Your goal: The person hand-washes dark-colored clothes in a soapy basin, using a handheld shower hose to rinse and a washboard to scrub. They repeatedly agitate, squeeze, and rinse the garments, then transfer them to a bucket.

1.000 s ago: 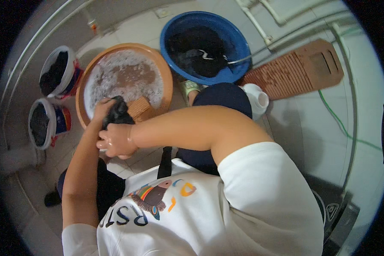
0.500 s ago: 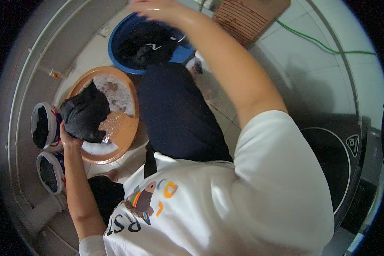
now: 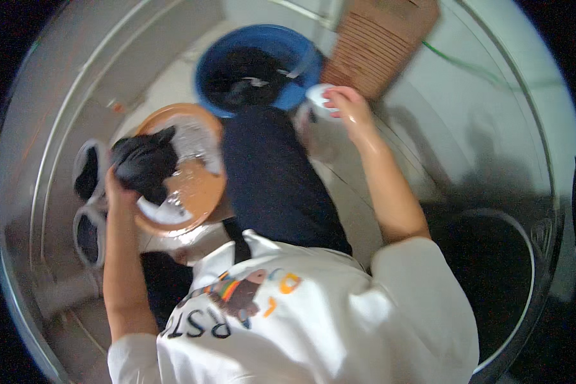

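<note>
Cloth [image 3: 146,160], dark and bunched, hung over the left edge of the orange basin [image 3: 173,229]. Left of it, two buckets [image 3: 98,176] stood on the floor [image 3: 357,205], one nearer the person than the other, each with something dark inside; blur hid the detail.

The left hand [image 3: 121,187] gripped the cloth at its lower left, thumb and palm against the fabric, with the rest spreading away over the basin. White foam [image 3: 192,137] covered much of what showed inside that basin, and wet orange gleamed toward its lower right edge.

Just right of that stood the blue basin [image 3: 293,96], farther from the person, with dark laundry [image 3: 237,84] heaped inside and a pale streak across it. Trousers [image 3: 272,179], dark blue, covered the knee that rose between the orange basin and the bare floor.

Near the blue basin's lower right edge was a white container [image 3: 317,96]. The right hand [image 3: 349,110] was over its right side, fingers bent; whether the grip had closed on it could not be told. Beyond, a brown washboard [image 3: 379,48] leaned at a slant, ridges showing, and a green cord [image 3: 457,63] ran off to the right.
</note>
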Demonstrator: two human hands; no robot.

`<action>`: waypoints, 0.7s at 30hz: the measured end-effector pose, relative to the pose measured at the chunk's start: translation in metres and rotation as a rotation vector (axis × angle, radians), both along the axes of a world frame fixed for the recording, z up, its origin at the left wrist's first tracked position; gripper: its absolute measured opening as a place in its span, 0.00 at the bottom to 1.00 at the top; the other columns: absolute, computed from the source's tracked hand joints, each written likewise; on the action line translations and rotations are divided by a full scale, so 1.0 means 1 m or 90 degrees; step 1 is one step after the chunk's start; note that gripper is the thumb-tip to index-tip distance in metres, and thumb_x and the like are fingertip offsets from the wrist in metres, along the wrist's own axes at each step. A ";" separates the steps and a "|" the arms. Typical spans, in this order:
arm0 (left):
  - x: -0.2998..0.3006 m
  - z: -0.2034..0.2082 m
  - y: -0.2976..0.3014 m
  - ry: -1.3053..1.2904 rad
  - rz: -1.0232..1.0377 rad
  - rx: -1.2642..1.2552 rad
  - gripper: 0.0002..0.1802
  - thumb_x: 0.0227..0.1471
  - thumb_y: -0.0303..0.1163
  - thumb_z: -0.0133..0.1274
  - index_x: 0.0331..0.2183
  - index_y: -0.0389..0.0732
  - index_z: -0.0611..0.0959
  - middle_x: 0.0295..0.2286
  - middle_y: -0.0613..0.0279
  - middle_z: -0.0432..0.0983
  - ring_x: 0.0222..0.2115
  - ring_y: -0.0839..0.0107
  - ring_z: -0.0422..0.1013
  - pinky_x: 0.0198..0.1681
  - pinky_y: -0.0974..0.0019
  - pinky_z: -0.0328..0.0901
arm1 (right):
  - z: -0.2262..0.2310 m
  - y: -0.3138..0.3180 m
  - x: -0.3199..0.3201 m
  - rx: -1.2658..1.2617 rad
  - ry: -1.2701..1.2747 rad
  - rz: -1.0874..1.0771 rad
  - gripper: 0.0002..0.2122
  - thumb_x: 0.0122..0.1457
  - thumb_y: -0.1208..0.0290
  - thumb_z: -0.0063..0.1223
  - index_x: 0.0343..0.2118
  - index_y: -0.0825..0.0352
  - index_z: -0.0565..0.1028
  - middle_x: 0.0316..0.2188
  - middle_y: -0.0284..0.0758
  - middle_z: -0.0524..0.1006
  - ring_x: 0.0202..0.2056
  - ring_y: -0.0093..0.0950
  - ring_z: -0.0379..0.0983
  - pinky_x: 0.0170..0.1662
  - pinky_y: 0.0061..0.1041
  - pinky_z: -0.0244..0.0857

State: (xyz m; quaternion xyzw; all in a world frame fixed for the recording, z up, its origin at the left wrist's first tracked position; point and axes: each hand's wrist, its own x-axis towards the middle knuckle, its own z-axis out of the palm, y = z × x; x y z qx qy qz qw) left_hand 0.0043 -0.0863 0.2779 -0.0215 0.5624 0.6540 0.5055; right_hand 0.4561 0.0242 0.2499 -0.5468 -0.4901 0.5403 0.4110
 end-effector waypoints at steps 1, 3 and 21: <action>-0.008 0.003 0.001 -0.011 0.013 0.061 0.23 0.47 0.39 0.37 0.44 0.36 0.69 0.42 0.49 0.67 0.44 0.54 0.64 0.50 0.51 0.57 | 0.019 0.011 -0.030 0.067 0.010 0.031 0.11 0.56 0.67 0.41 0.39 0.67 0.69 0.36 0.35 0.73 0.36 0.24 0.69 0.35 0.21 0.62; -0.011 0.011 -0.005 -0.012 0.066 0.099 0.22 0.47 0.39 0.41 0.42 0.37 0.70 0.41 0.50 0.68 0.42 0.55 0.66 0.49 0.51 0.57 | 0.056 0.013 -0.081 0.154 0.105 0.081 0.08 0.56 0.69 0.43 0.36 0.66 0.69 0.34 0.33 0.73 0.33 0.22 0.69 0.31 0.19 0.63; 0.018 0.040 -0.162 0.908 -0.240 -0.132 0.29 0.39 0.46 0.54 0.46 0.51 0.72 0.54 0.45 0.48 0.50 0.45 0.54 0.50 0.52 0.54 | -0.035 -0.067 -0.385 -0.575 0.543 0.580 0.21 0.57 0.58 0.39 0.52 0.63 0.59 0.50 0.40 0.61 0.50 0.36 0.59 0.53 0.38 0.54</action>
